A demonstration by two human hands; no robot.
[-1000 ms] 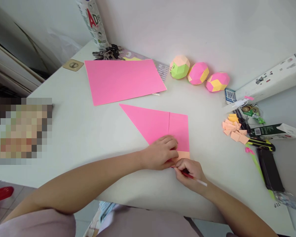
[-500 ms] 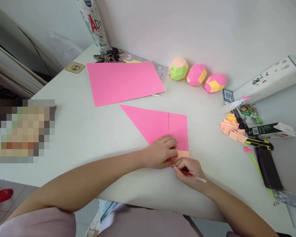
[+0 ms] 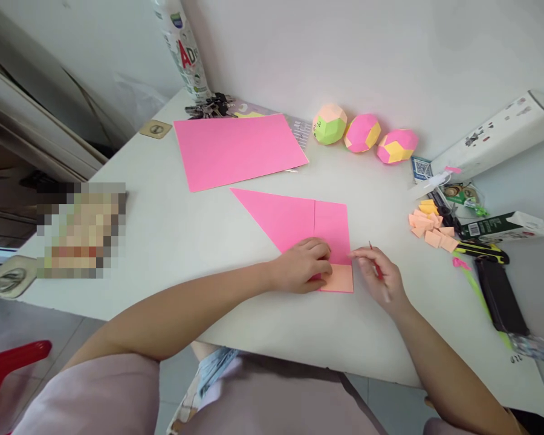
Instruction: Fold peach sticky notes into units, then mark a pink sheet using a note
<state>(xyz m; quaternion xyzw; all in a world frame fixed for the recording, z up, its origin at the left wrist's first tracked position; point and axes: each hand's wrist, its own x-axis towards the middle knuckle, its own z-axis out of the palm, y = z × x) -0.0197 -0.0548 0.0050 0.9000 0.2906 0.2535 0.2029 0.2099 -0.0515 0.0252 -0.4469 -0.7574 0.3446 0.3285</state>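
Observation:
A pink paper sheet with a slanted left edge and a line across its upper part lies on the white table. An orange paper piece rests on its lower right corner. My left hand presses down on both papers, fingers curled, covering part of them. Just right of the sheet, my right hand holds a thin red pen, its tip pointing up and away from me.
A larger pink sheet lies farther back. Three paper balls stand along the wall. At the right are small orange pieces, a cutter, a black case and a carton.
My right hand has moved from the paper's lower edge up to its right side with the pen, uncovering the orange piece. My left hand stays on the papers. The view has shifted slightly.

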